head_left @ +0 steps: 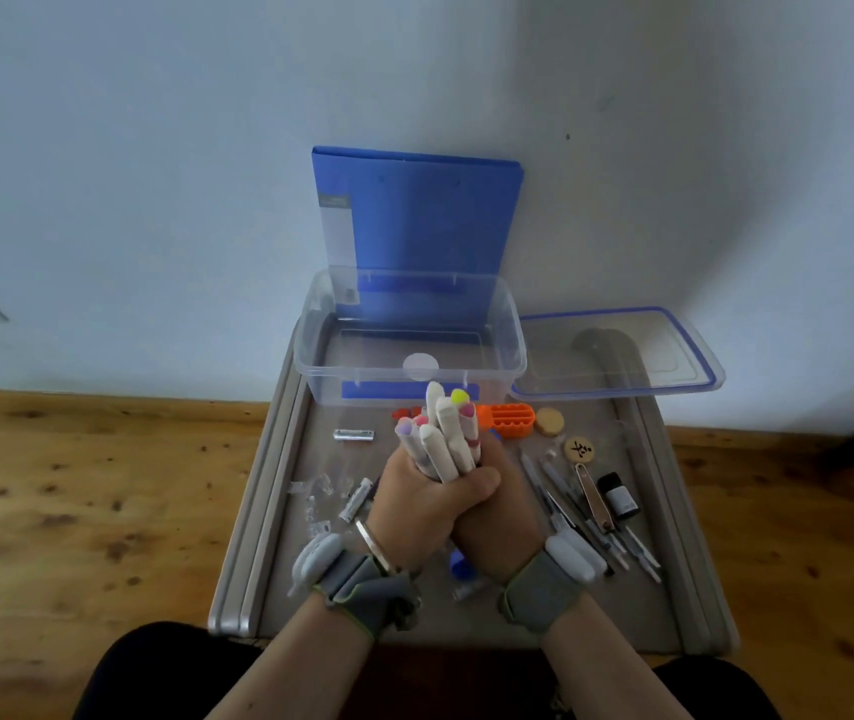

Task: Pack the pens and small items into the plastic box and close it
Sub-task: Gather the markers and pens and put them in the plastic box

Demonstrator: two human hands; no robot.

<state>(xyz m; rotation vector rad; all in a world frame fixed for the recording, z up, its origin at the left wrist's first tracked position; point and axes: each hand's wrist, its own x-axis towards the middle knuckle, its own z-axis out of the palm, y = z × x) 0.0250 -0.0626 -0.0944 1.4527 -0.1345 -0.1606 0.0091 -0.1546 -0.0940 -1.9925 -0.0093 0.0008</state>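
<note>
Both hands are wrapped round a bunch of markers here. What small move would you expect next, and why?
Probably carry the markers forward and lower them into the plastic box. The left hand and right hand grip the whole bundle together just short of the box, which stands open, its lid lying to its right.
</note>
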